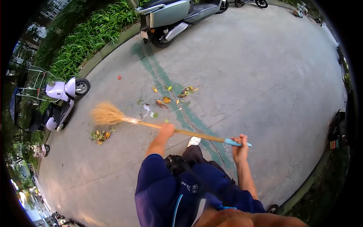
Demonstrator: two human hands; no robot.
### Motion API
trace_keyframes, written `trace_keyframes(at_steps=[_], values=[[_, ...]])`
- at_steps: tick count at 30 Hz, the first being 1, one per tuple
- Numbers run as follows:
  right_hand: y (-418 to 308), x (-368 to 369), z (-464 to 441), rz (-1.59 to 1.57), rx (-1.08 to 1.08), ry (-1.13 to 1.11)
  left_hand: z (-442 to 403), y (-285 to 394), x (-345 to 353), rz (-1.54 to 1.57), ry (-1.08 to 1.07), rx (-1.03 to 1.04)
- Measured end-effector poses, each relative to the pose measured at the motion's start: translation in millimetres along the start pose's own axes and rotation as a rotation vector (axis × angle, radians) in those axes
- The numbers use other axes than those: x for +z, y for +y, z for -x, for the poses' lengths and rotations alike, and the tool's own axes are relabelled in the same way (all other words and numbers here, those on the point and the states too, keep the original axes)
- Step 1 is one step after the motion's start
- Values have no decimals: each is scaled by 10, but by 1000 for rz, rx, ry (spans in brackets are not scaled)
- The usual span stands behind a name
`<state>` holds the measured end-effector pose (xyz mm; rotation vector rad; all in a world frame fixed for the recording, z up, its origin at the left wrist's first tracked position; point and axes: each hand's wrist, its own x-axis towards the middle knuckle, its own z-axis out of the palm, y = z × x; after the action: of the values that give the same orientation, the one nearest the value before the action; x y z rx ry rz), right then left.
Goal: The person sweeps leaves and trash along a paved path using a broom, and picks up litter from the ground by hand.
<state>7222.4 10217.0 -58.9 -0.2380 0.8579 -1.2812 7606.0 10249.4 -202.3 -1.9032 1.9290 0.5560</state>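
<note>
A straw broom [107, 114] with a wooden handle and a light-blue grip end lies slantwise across my front, its bristles out to the left. My left hand [166, 130] is closed around the wooden shaft, not far from the white binding. At the other end my right hand [240, 146] is wrapped round the blue grip. Just below the bristles is a small pile of leaves [100, 136]. Beyond the shaft lie scattered yellow and brown leaves [166, 100], a darker leaf clump [188, 90] and a crumpled clear wrapper [146, 109].
A grey scooter [166, 19] stands at the top by the curb, and a lilac scooter [60, 90] at the left. Green plants [94, 34] line the curb. A green-painted strip with a crack [181, 109] crosses the concrete. One small red scrap [119, 77] lies farther off.
</note>
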Motion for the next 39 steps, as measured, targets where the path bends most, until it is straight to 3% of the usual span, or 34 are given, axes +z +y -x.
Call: trace_keyframes(at_steps=[1,2,4,7,8,9,10,12,14,15,17,19,23,25,27,28,29,31,32,34,35,36,37,39], values=[[-179,-455,68,-57,-69,33,-15,346,69,58,53,106],[-425,-816,251,10,-176,190,189,857,-315,73,-12,188],[-1003,-1715,809,-103,-313,332,212,1782,-6,176,11,461],[-1781,-2708,2260,-216,-548,526,669,3298,85,107,-28,839],[-1931,-2768,2758,-145,-661,718,901,3708,113,169,8,954],[-2132,-3240,3376,-156,-675,519,1106,4103,190,264,-53,1048],[-2194,-2923,3766,-68,-771,924,1346,4422,136,248,-63,1129],[-2208,-3615,4557,410,-1032,1187,1703,4911,139,259,-57,1220],[-2258,-3347,5016,57,-1102,1297,1799,5272,391,421,8,1339],[-2273,-3101,5172,-175,-1013,1275,1864,5350,412,423,0,1333],[-2215,-3167,5254,-159,-975,1191,1918,5324,372,325,199,1199],[-2222,-2825,5057,-62,-920,1140,1876,5212,489,365,177,1147],[-2110,-2097,4559,134,-799,1031,1966,4569,735,515,143,948],[-1974,-2466,4384,-14,-608,711,2095,4000,817,480,118,808],[-1496,-2166,4034,-22,-517,760,2175,3280,1025,483,119,687],[-1207,-2000,3912,-61,-426,660,2212,2889,1140,444,107,604],[-812,-1834,3775,-107,-336,563,2246,2430,1345,398,92,524],[648,-1150,3495,5,-233,604,2512,916,2052,415,100,279],[1180,-895,3463,22,-164,543,2696,259,2139,304,118,297],[2298,-335,3533,91,24,395,3138,-896,2171,207,-40,21],[2759,50,3630,40,81,272,3224,-1517,2532,51,-68,-58],[3201,159,3695,90,159,132,3359,-2021,2579,113,-228,-279],[3395,459,3804,49,258,-52,3598,-2407,2438,-11,-264,-231],[3608,647,3838,-26,270,-56,3917,-2847,2280,-113,-260,-112]])
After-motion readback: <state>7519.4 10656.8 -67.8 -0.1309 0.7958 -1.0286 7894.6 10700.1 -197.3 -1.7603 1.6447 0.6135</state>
